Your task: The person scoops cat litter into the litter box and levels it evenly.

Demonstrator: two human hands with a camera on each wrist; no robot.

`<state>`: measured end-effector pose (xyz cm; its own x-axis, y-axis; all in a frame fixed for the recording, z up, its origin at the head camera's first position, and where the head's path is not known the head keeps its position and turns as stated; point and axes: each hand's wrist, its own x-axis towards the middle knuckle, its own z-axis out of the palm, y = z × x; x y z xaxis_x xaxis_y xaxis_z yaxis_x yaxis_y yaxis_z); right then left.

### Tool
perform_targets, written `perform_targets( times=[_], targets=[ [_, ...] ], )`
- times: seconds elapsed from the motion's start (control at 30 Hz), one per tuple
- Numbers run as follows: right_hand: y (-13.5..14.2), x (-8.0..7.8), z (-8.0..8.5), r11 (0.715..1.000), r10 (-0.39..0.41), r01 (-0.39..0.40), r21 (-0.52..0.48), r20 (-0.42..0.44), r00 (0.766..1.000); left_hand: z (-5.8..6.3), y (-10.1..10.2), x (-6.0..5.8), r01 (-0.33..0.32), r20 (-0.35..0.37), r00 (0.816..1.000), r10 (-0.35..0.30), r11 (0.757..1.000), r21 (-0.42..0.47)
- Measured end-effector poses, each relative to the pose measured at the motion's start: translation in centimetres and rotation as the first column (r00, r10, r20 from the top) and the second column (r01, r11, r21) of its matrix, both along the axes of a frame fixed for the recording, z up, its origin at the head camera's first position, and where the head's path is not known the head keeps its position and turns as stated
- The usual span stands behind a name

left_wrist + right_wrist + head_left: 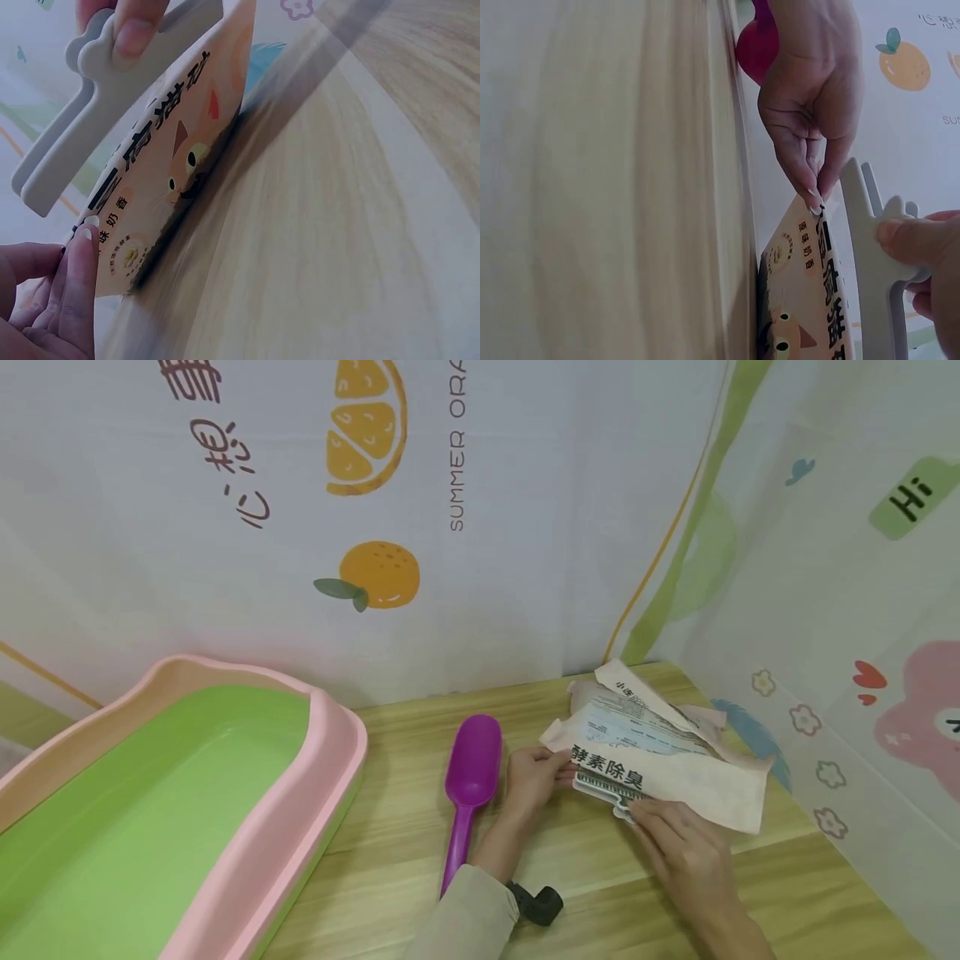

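A cream cat litter bag (697,789) with black characters lies at the back right of the table, its near end folded over; a printed cat face shows in both wrist views. My left hand (534,777) pinches the left corner of the folded edge between thumb and fingers. With thumb and fingertips, my right hand (686,852) grips the handle of a pale grey bag clip (874,262). The clip's long jaws stand along the folded edge, slightly parted, close beside the bag in the left wrist view.
Just left of my left hand lies a purple scoop (474,768), its handle toward me. Farther left stands a green litter box with a pink rim (336,735). Printed cloth (510,568) hangs behind the table and along its right side.
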<state>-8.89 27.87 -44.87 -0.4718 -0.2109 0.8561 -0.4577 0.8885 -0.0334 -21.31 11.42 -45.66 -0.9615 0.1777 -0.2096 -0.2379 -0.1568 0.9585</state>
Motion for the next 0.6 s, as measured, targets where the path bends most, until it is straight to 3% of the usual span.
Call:
perform_targets(
  times=[0.33,0.6],
  targets=[
    [0.74,0.38,-0.06,1.000,0.002,-0.004,0.019,0.128,0.992,0.09,-0.09,-0.09,0.016,-0.002,1.000,-0.016,1.000,0.022],
    [0.96,0.17,-0.63,0.998,0.005,-0.016,0.055,0.177,0.984,0.01,-0.07,-0.16,0.005,0.007,1.000,-0.005,1.000,0.026]
  ],
)
